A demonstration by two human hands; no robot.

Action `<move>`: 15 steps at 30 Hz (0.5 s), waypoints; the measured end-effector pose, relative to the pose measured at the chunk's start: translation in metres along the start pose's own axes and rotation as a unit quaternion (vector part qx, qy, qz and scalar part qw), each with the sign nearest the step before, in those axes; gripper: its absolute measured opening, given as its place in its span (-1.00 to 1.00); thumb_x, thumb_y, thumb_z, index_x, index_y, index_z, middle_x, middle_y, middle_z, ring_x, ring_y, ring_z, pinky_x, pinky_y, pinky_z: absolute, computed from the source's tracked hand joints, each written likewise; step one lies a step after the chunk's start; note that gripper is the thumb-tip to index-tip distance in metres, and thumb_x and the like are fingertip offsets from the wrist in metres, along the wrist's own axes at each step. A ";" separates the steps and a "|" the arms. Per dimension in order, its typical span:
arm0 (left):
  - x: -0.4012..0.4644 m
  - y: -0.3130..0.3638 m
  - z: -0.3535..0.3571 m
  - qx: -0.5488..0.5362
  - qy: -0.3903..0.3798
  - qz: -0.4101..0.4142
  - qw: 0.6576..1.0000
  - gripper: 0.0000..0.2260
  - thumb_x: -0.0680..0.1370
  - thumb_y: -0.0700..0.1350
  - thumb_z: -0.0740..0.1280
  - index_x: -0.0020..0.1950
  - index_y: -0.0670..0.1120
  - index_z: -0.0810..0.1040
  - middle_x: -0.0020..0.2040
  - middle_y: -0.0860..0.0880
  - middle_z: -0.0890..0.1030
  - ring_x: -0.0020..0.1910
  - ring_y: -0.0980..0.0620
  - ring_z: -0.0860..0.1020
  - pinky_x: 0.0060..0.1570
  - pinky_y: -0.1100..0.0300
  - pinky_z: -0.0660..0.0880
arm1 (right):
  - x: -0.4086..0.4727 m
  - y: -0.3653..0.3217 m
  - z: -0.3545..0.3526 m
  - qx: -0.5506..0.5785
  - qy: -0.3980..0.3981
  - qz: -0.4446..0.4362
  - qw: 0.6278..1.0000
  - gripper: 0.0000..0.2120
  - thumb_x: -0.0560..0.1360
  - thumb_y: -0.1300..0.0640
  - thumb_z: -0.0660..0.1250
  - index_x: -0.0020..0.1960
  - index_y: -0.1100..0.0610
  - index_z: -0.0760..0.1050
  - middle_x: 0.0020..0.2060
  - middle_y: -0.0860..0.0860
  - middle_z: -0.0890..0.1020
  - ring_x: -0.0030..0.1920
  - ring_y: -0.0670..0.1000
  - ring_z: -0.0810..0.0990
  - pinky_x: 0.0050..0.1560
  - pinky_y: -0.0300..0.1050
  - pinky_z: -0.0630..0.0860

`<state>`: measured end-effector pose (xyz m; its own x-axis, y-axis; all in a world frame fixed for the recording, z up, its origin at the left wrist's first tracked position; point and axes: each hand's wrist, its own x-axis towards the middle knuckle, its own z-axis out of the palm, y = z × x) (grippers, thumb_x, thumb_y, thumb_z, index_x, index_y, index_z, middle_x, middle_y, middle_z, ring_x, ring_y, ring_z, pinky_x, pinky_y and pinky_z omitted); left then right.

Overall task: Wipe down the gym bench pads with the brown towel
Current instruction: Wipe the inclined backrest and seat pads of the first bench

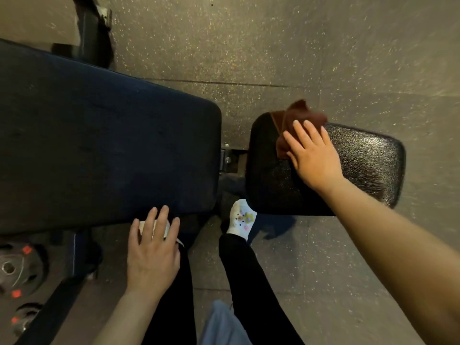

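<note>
Right hand (314,160) — we are pressing the brown towel (296,125) flat-fingered onto the small pad (361,160), wiping; left hand (153,252) is hanging relaxed, holding nothing. Next, we judge — the long pad (99,135).

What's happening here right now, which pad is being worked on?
A person is wiping the smaller black seat pad on the right. Their right hand presses the brown towel flat against the pad's far left corner. The left hand hangs open by the near edge of the long blue pad, holding nothing. A patterned white sock shows between the pads.
</note>
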<state>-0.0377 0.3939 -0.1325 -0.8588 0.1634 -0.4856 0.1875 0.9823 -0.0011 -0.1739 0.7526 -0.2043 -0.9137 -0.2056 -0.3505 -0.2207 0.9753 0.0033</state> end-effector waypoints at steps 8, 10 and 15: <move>-0.003 0.047 -0.001 -0.085 -0.111 -0.002 0.990 -0.54 0.27 -0.14 0.63 0.14 -0.15 0.67 0.29 -0.22 0.57 0.24 -0.22 0.56 0.23 -0.20 0.42 | -0.110 0.029 0.008 -0.025 -0.065 -0.188 0.980 -0.50 0.52 0.04 0.05 0.38 0.12 0.50 0.39 0.15 0.49 0.38 0.23 0.47 0.42 0.16 0.12; -0.001 0.060 -0.006 -0.130 -0.134 -0.015 0.982 -0.60 0.53 -0.05 0.44 0.35 -0.06 0.55 0.45 -0.10 0.42 0.41 -0.09 0.42 0.35 -0.05 0.36 | -0.100 0.054 0.001 -0.038 -0.048 -0.198 0.978 -0.49 0.50 0.06 0.07 0.38 0.13 0.50 0.38 0.16 0.50 0.36 0.23 0.49 0.41 0.17 0.14; 0.006 0.080 -0.014 -0.278 -0.114 -0.076 0.951 -0.66 0.64 -0.06 0.29 0.41 -0.07 0.49 0.40 -0.02 0.43 0.35 0.00 0.42 0.30 0.05 0.40 | -0.084 0.109 -0.017 0.027 0.059 0.028 0.998 -0.56 0.59 0.06 0.13 0.38 0.22 0.48 0.39 0.26 0.45 0.37 0.34 0.41 0.39 0.31 0.26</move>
<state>-0.0350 0.4745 -0.1234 -0.7179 0.0543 -0.6940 -0.2661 0.8998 0.3456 -0.1268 0.8749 -0.1588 -0.9583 -0.1560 -0.2394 -0.1528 0.9877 -0.0321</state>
